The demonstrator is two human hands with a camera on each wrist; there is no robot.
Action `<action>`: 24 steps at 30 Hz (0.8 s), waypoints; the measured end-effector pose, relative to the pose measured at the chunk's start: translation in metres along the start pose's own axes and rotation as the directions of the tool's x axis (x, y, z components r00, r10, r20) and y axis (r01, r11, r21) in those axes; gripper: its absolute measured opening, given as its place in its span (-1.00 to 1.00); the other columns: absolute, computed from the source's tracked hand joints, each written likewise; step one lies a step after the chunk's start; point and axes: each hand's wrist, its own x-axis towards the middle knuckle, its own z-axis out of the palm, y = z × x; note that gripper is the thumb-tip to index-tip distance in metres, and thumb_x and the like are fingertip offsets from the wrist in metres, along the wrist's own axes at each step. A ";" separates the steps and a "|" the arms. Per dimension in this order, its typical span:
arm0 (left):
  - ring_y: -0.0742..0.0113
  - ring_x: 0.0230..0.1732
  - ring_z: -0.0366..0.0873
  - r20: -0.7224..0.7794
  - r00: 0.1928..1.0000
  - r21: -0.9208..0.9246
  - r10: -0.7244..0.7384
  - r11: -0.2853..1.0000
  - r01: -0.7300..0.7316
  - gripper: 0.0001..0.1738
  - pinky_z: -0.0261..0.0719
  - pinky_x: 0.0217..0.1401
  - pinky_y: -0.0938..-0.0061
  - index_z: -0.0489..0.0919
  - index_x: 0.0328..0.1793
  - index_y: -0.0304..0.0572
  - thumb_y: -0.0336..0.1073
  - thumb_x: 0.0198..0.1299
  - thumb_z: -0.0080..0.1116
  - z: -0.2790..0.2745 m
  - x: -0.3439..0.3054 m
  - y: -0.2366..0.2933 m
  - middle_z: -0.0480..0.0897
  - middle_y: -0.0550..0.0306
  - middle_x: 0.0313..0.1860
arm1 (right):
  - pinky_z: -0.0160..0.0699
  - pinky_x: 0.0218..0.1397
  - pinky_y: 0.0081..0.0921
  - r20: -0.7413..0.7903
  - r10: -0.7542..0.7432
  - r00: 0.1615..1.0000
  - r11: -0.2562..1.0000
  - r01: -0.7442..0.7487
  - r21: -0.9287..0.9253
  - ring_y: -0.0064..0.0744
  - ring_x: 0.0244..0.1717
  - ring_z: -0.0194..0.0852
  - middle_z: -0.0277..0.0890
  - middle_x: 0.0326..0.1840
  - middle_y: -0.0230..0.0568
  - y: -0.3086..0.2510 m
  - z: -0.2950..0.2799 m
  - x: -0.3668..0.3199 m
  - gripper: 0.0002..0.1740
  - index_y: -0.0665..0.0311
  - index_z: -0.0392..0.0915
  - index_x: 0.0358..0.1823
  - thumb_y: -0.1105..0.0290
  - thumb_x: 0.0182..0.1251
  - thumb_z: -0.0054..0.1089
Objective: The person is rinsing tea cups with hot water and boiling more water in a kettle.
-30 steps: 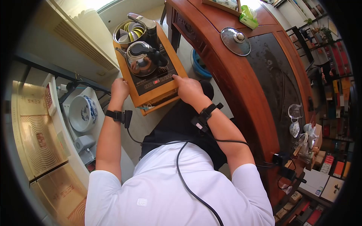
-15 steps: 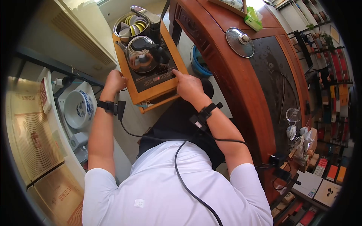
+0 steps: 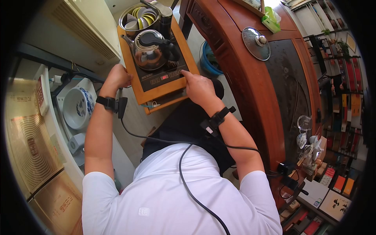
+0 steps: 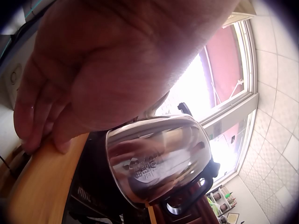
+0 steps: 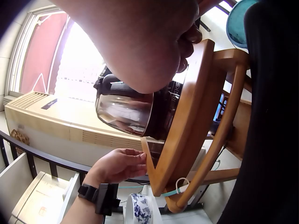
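My left hand [image 3: 118, 76] pinches the left edge of a wooden stand [image 3: 161, 92]; in the left wrist view its fingertips [image 4: 61, 145] touch the wooden rim [image 4: 49, 179]. At the stand's right side, my right hand [image 3: 200, 87] has its index finger extended to the right end of the black control panel [image 3: 156, 80], which shows a lit red display. The other fingers look curled in the right wrist view. A steel kettle [image 3: 149, 56] with a black handle sits on the black cooktop, between and beyond the hands. Behind it, a steel pot [image 3: 124, 26] holds several cups.
A dark red wooden desk [image 3: 250, 86] stands at the right, with a glass lid [image 3: 256, 43] on it. A blue bucket [image 3: 208, 65] is on the floor between stand and desk. A blue-and-white basin [image 3: 74, 111] is at the left. A black cable [image 3: 181, 166] crosses my lap.
My left hand has moved back along the stand's left edge. The right hand stays at the panel's right end. The whole view has shifted slightly.
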 end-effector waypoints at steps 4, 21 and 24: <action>0.31 -0.40 0.83 0.018 1.000 0.028 0.013 1.000 -0.013 -0.84 0.79 -0.37 0.46 0.75 -0.16 -0.49 -0.46 0.43 0.41 -0.001 0.007 -0.005 0.81 0.01 -0.37 | 0.77 0.05 0.06 0.017 0.035 0.999 0.999 -0.034 -0.005 0.14 -0.03 0.81 0.82 -0.10 0.00 -0.004 -0.001 0.003 -0.50 0.16 0.65 0.40 0.43 0.46 0.12; 0.32 -0.37 0.84 0.021 1.000 0.026 -0.004 1.000 0.004 -0.82 0.79 -0.32 0.44 0.81 -0.09 -0.49 -0.42 0.40 0.44 -0.002 0.006 -0.002 0.84 0.02 -0.34 | 0.75 0.06 0.04 0.096 -0.017 0.995 0.999 0.021 -0.045 0.10 0.00 0.80 0.80 -0.11 -0.03 -0.015 0.006 0.004 -0.41 0.12 0.60 0.49 0.47 0.41 0.11; 0.32 -0.37 0.84 0.027 1.000 0.024 -0.001 1.000 0.000 -0.82 0.78 -0.33 0.44 0.81 -0.11 -0.50 -0.42 0.40 0.44 -0.002 0.006 -0.002 0.83 0.02 -0.35 | 0.74 0.07 0.06 0.103 -0.021 0.994 0.999 0.025 -0.036 0.13 0.00 0.80 0.80 -0.10 0.00 -0.016 0.009 0.007 -0.45 0.10 0.58 0.49 0.45 0.49 0.09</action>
